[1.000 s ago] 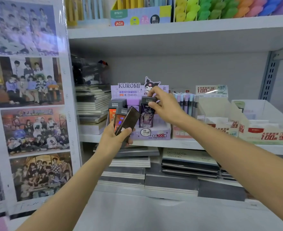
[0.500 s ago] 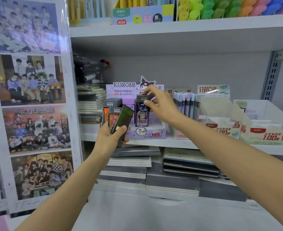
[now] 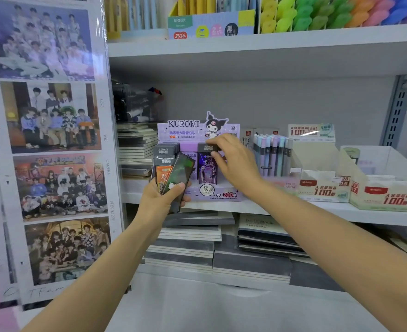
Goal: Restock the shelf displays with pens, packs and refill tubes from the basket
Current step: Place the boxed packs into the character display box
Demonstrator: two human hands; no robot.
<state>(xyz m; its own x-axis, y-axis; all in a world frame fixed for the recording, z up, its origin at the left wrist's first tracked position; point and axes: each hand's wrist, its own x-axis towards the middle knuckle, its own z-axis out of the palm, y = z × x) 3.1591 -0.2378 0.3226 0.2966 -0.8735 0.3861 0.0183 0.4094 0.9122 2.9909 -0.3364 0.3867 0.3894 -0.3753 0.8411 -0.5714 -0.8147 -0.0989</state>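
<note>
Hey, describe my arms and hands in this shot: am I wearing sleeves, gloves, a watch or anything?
Both arms are bare as far as the frame shows. No sleeve reaches the left forearm or the right forearm. The left hand and the right hand wear no glove, and no watch, bracelet or ring is visible.

To your left hangs a glossy photo sheet [image 3: 51, 152] (four group shots, one above the other). Just right of it sits a pile of notebooks [image 3: 136, 149]. Lower right of it lie more notebook stacks [image 3: 185, 245], and far right of it stands a grey slotted upright [image 3: 397, 111].
</note>
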